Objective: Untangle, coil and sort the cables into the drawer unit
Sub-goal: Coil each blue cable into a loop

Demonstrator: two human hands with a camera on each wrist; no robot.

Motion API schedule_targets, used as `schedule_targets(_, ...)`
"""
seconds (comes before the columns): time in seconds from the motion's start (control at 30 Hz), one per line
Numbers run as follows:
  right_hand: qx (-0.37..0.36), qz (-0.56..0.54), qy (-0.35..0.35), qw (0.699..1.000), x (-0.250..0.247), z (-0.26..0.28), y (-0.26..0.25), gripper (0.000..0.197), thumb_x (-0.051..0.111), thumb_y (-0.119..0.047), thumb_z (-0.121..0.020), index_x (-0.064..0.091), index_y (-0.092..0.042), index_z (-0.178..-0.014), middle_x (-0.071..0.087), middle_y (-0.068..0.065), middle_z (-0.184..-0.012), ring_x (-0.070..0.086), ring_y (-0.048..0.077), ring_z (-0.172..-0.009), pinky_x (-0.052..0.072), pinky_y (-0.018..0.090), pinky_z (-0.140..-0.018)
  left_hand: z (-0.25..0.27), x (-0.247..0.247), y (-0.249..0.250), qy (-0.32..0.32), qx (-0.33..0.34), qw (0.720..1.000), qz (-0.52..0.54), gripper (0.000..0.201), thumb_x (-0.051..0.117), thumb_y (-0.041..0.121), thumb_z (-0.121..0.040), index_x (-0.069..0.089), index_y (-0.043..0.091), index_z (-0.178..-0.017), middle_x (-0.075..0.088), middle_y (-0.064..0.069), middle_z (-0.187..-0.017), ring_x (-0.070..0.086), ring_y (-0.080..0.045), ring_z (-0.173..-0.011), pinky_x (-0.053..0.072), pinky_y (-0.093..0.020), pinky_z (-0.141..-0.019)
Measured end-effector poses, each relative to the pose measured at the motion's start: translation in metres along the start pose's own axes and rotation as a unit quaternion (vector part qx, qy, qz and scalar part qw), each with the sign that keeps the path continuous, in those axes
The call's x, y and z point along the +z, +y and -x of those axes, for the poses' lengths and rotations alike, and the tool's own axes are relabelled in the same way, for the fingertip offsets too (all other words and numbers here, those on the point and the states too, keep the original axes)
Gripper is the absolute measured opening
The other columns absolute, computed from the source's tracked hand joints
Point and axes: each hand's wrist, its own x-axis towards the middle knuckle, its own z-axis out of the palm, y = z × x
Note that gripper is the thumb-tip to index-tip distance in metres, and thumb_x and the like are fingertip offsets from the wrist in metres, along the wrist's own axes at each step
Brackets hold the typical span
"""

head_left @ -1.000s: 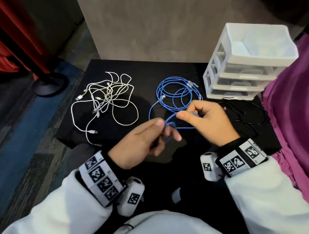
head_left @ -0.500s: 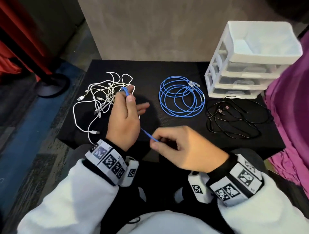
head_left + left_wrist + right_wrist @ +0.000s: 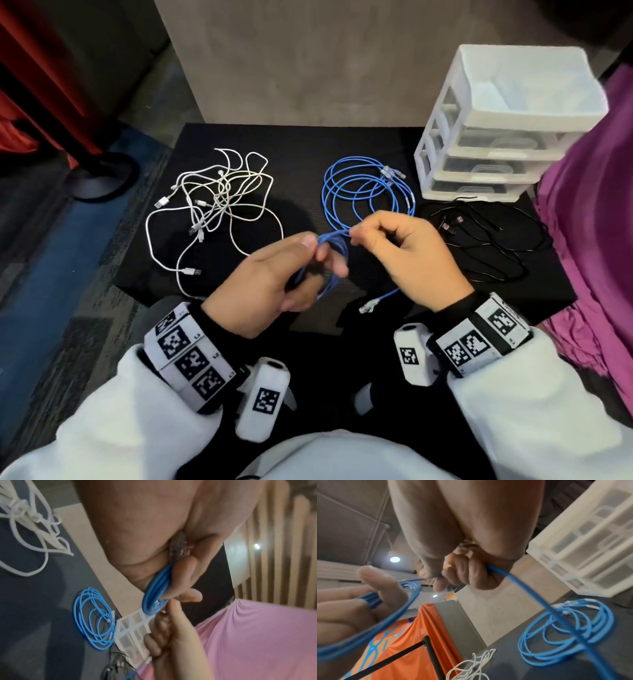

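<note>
White cables (image 3: pixel 212 209) lie far left on the table (image 3: pixel 301 144), one loose knot w/ several plugs poking out, not untangled, not coiled.

Next right, just above the table's near edge: left hand (image 3: pixel 270 284) has fingers curled thru a small blue coil (image 3: pixel 334 253), several turns stacked, thumb pressing on top. Left wrist view shows a clear plug tucked against the palm under the turns, so one end looks anchored.

Right hand (image 3: pixel 404 257) pinches the same cable btwn thumb & forefinger just beside the coil, other fingers curled in; the cable runs thru the fist & out below, short tail hanging w/ clear plug (image 3: pixel 368 305) at its end. Judging by that tail, this coil is nearly wound, maybe a turn or so left.

Behind the hands, mid-table: blue cables (image 3: pixel 366 195) in loose flat loops, plugs near the top right. Roughly looped but not a tight coil; can't tell how many cables are in it.

Right of that: black cables (image 3: pixel 486 240), sprawled thin loops, unsorted.

Far right rear corner: drawer unit (image 3: pixel 507 116), top tray open & apparently bare, the lower drawers closed; contents too hazy to tell. Its base is near the black cables.

Progress est.: early. One blue coil almost done; remaining blue, white & black piles and all drawer sorting left.
</note>
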Motion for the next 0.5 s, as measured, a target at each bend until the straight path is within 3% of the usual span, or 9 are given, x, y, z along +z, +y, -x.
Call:
schedule_targets(0.07,0.032,-0.007,-0.013,0.999,0.0,0.005,0.015,0.022,0.061,-0.022,-0.105,0.073,-0.013,-0.089,0.059,-0.007,-0.068,0.048,0.001,-0.062,0.04,0.018,-0.063,0.001,-0.005,0.004,-0.002,-0.017,0.994,0.105,0.024,0.031,0.024,-0.108,0.045,0.014,-0.091,0.057,-0.002,-0.089,0.022,0.0,-0.039,0.021,-0.017,-0.043)
schedule_targets(0.17,0.073,-0.028,-0.04,0.996,0.001,0.016,0.044,0.021,0.057,-0.014,-0.107,0.073,-0.013,-0.094,0.062,-0.006,-0.075,0.056,0.005,-0.07,0.048,0.021,-0.071,0.002,-0.015,0.013,-0.016,-0.017,0.972,0.235,0.028,0.027,0.028,-0.109,0.045,0.019,-0.09,0.045,0.005,-0.087,0.019,-0.004,-0.04,0.021,-0.017,-0.043)
schedule_targets(0.33,0.135,0.038,-0.109,0.984,0.01,0.041,0.079,0.017,0.064,-0.013,-0.103,0.074,-0.018,-0.091,0.068,-0.012,-0.074,0.06,0.01,-0.07,0.05,0.03,-0.074,0.0,-0.025,0.017,-0.006,0.009,0.949,0.314,0.033,0.021,0.028,-0.113,0.046,0.02,-0.091,0.041,0.008,-0.086,0.023,-0.005,-0.042,0.027,-0.017,-0.046)
schedule_targets(0.4,0.144,0.081,-0.11,0.98,0.014,0.045,0.084,0.016,0.07,-0.015,-0.099,0.079,-0.024,-0.089,0.074,-0.007,-0.083,0.067,0.015,-0.08,0.052,0.032,-0.081,-0.002,-0.023,0.015,-0.011,0.001,0.944,0.331,0.033,0.022,0.029,-0.113,0.046,0.019,-0.091,0.042,0.008,-0.085,0.025,-0.004,-0.043,0.031,-0.017,-0.047)
schedule_targets(0.43,0.156,0.068,-0.085,0.982,0.016,0.043,0.081,0.016,0.071,-0.015,-0.098,0.08,-0.024,-0.089,0.074,0.0,-0.082,0.067,0.017,-0.078,0.054,0.032,-0.077,-0.002,-0.022,0.013,-0.011,-0.006,0.943,0.333,0.033,0.023,0.029,-0.112,0.046,0.018,-0.091,0.043,0.007,-0.085,0.028,-0.004,-0.044,0.032,-0.017,-0.048)
schedule_targets(0.5,0.194,-0.066,0.015,0.979,0.019,0.035,0.065,0.016,0.067,-0.01,-0.1,0.079,-0.016,-0.091,0.068,0.011,-0.074,0.062,0.02,-0.067,0.054,0.027,-0.059,-0.004,-0.015,0.007,-0.004,-0.02,0.946,0.324,0.031,0.026,0.028,-0.111,0.046,0.018,-0.09,0.044,0.006,-0.084,0.035,-0.003,-0.043,0.034,-0.016,-0.049)
